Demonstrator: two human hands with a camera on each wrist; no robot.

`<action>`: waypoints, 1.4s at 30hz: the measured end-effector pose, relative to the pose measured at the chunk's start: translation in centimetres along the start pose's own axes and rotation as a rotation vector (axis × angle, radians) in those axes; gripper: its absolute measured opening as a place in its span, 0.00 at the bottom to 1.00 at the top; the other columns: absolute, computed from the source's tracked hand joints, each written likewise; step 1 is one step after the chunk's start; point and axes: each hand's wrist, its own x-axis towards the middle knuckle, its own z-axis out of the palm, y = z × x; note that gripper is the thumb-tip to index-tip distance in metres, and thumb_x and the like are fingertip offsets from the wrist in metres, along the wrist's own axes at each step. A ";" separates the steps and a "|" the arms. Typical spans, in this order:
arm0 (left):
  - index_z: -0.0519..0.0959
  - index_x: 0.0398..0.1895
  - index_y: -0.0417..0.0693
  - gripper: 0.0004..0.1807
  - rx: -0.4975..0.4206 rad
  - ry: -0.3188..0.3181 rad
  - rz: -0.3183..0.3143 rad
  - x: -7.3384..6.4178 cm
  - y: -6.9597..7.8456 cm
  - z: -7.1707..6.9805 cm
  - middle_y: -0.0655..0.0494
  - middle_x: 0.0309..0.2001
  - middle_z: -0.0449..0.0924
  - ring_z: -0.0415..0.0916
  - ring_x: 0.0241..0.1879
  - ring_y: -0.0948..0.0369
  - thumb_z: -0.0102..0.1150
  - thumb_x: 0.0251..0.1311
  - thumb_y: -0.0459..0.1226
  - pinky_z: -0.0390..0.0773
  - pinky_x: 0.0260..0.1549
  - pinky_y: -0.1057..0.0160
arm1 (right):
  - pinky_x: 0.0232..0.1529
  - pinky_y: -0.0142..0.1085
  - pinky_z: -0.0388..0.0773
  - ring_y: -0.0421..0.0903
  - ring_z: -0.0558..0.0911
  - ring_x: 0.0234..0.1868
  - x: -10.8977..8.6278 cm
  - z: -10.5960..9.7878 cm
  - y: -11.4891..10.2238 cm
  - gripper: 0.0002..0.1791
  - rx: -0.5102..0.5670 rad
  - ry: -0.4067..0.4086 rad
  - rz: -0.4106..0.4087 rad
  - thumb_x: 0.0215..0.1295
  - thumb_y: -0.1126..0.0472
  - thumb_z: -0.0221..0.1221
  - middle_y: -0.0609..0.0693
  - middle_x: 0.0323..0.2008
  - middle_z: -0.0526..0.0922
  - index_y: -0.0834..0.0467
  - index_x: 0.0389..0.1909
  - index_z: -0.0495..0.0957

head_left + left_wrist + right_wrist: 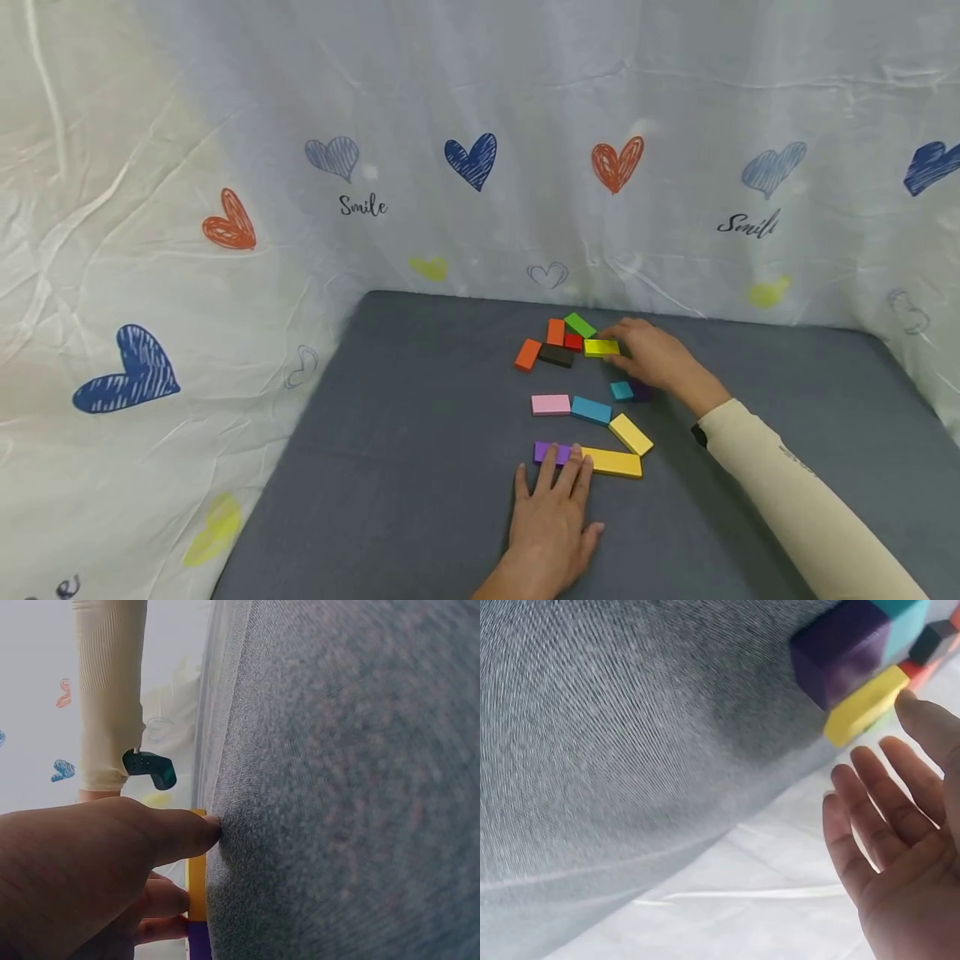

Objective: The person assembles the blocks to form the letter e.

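Observation:
My left hand (551,525) rests with fingers spread on a purple block (551,454) and the near end of a yellow block (613,462); these lie end to end. In the left wrist view the thumb is beside the yellow block (196,889). At the right end of a lime-yellow block (601,348) is my right hand (660,354), index fingertip and thumb close to that end. The right wrist view shows its fingers loosely extended, the thumb tip overlapping the yellow block (866,706). A dark purple block (840,649) and teal block (905,626) sit nearby.
Pink (551,405), blue (591,410) and slanted yellow (631,434) blocks form a curve. Farther back lie orange (527,355), black (557,355), red (573,342) and green (580,325) blocks. A heart-printed white curtain (525,100) borders the grey table (412,467).

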 end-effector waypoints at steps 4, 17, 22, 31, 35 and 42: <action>0.51 0.86 0.72 0.44 0.014 0.023 0.004 0.0 0.1 0.0 0.71 0.86 0.45 0.42 0.85 0.58 0.47 0.72 0.70 0.63 0.73 0.36 | 0.60 0.59 0.79 0.59 0.82 0.56 0.1 0.4 0.7 0.25 -0.008 -0.018 0.008 0.70 0.58 0.71 0.60 0.57 0.83 0.63 0.65 0.81; 0.49 0.86 0.73 0.44 -0.004 -0.009 0.000 0.0 0.0 0.0 0.72 0.85 0.44 0.43 0.85 0.58 0.47 0.72 0.70 0.63 0.73 0.35 | 0.62 0.60 0.77 0.60 0.82 0.59 0.8 1.0 1.2 0.22 -0.002 -0.026 0.038 0.70 0.61 0.70 0.60 0.57 0.84 0.62 0.62 0.83; 0.49 0.86 0.73 0.44 0.001 0.000 0.001 0.0 0.0 0.0 0.71 0.86 0.43 0.42 0.85 0.58 0.47 0.72 0.70 0.63 0.73 0.36 | 0.59 0.59 0.79 0.58 0.83 0.55 0.9 1.1 1.3 0.19 -0.003 -0.001 0.036 0.69 0.63 0.71 0.58 0.52 0.84 0.62 0.59 0.85; 0.50 0.86 0.73 0.44 0.012 0.011 0.003 -0.2 -0.1 0.1 0.71 0.85 0.45 0.42 0.85 0.58 0.47 0.72 0.69 0.64 0.73 0.36 | 0.59 0.59 0.80 0.58 0.83 0.56 0.6 0.5 1.5 0.19 -0.017 0.000 -0.006 0.70 0.64 0.69 0.58 0.53 0.84 0.62 0.60 0.84; 0.48 0.86 0.74 0.44 0.026 0.015 0.001 -0.1 -0.2 0.1 0.71 0.85 0.44 0.42 0.85 0.58 0.45 0.73 0.70 0.64 0.73 0.37 | 0.58 0.56 0.81 0.56 0.83 0.55 0.7 -0.6 1.4 0.20 -0.031 0.048 -0.104 0.68 0.65 0.71 0.56 0.53 0.84 0.60 0.60 0.84; 0.49 0.86 0.74 0.43 0.023 0.024 0.003 -0.2 -0.3 0.3 0.71 0.85 0.44 0.43 0.84 0.58 0.46 0.73 0.69 0.64 0.73 0.36 | 0.57 0.53 0.83 0.54 0.84 0.53 1.2 -2.1 -0.5 0.22 -0.035 0.108 -0.272 0.66 0.64 0.73 0.53 0.53 0.84 0.58 0.60 0.83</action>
